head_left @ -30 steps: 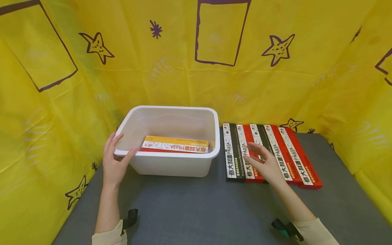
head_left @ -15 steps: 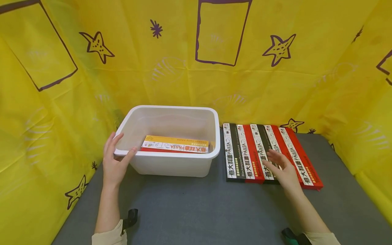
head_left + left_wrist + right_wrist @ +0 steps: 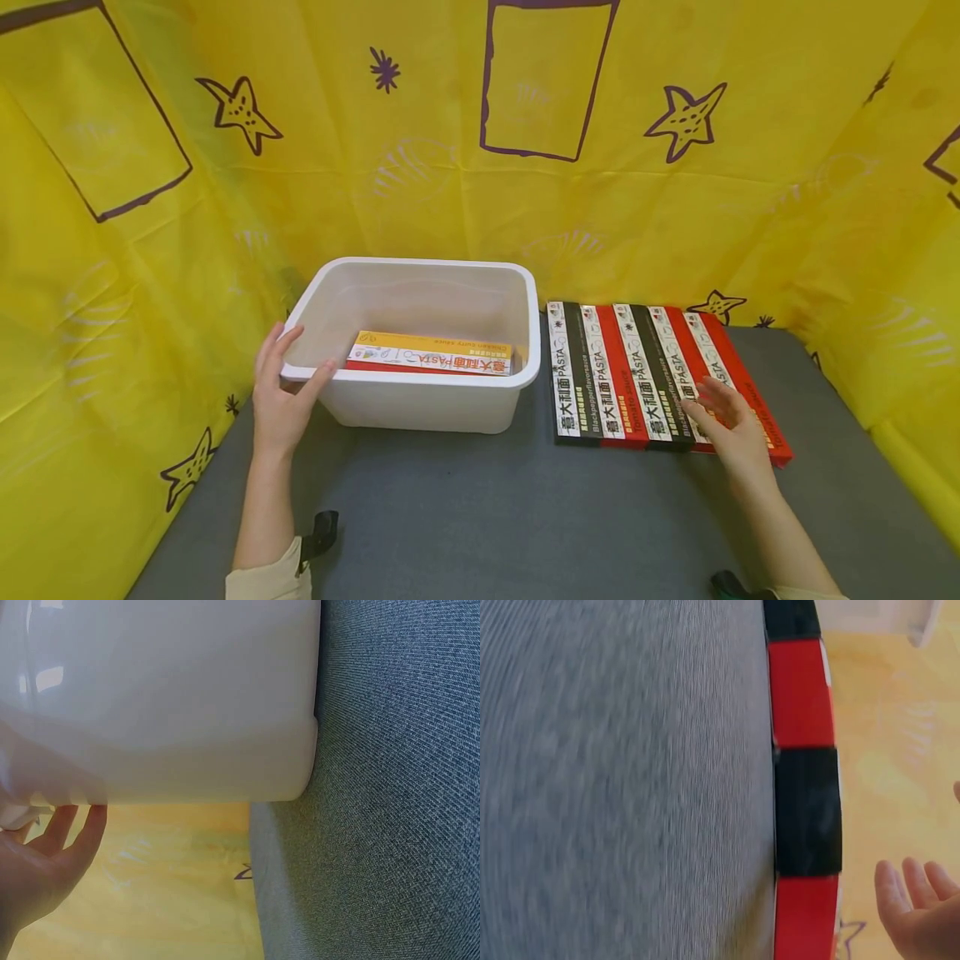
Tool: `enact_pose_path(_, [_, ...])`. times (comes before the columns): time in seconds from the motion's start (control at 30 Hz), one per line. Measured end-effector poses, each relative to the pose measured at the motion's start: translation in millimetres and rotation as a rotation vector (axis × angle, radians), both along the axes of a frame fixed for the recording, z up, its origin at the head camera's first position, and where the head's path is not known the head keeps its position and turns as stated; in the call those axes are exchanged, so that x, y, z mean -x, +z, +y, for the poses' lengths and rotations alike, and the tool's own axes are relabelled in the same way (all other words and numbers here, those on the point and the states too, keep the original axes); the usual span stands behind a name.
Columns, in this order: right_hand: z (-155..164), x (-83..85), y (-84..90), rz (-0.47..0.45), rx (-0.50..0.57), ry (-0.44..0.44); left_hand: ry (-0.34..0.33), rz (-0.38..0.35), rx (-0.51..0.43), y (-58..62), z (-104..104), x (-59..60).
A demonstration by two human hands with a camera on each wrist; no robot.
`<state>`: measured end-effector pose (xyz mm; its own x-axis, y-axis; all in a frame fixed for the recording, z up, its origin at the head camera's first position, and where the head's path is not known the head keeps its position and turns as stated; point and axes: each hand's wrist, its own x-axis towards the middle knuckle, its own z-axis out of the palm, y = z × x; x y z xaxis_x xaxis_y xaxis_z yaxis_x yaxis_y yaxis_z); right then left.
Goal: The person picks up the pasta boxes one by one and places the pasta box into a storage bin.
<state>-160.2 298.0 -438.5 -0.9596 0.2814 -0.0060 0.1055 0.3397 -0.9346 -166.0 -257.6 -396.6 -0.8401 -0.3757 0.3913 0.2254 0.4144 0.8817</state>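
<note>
Pasta boxes (image 3: 660,379): row of five long flat boxes on the grey table (image 3: 480,517), R of the tub, lying side by side and touching — black, red, black, red, red from L to R. Labels up.
Long axis: each box runs near-to-far from the person, far ends leaning a bit L; near ends line up along the table edge of the row, seen end-on in the R wrist view (image 3: 804,795).
Right hand (image 3: 731,425): over the near R end of the row, above the two red boxes on the R; fingers spread & straight, nothing held. Whether the fingertips actually touch the cardboard — can't tell.
Key relation: the boxes lie directly under & just ahead-L of the R hand, so it's the nearer hand by far; the L hand is well apart, across the tub. Judged: a grip across a box's narrow width suits this lie.
Left hand (image 3: 281,392): at the tub's near-L corner, thumb on the rim, fingers straight along the outer wall — bracing, not curled round. L wrist view shows fingers (image 3: 71,840) against the wall.
White tub (image 3: 420,379): open plastic bin, just L of the row, nearly touching the first black box.
Inside tub: one yellow-red pasta box (image 3: 431,354) flat on the bottom, long axis L-R.
Backdrop: yellow cloth (image 3: 675,192) w/ purple stars & rectangles, on three sides.
</note>
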Motion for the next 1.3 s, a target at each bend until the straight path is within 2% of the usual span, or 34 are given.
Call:
enact_pose_path(0.1, [8.6, -3.4, 1.1, -0.009, -0.019, -0.034, 0.001, -0.003, 0.002, 0.2, 0.3, 0.0])
enact_pose_path(0.33, [26.1, -9.2, 0.7, -0.102, -0.114, -0.116, 0.003, -0.004, 0.008, 1.0, -0.2, -0.4])
enact_pose_path(0.53, [42.2, -11.4, -4.5, -0.113, -0.215, -0.129, 0.005, -0.005, 0.009, 0.9, -0.7, 0.2])
enact_pose_path(0.73, [55.9, -10.7, -9.0, -0.115, -0.302, -0.123, -0.001, -0.011, 0.002, 1.3, -0.4, -0.5])
enact_pose_path(1.13, [75.7, -9.9, -14.2, -0.165, -0.3, -0.079, 0.01, -0.005, 0.014, 0.2, 0.1, -0.2])
enact_pose_path(1.3, [84.1, -11.5, -18.4, -0.155, -0.324, -0.006, 0.011, 0.0, 0.017, -0.6, 0.1, -0.5])
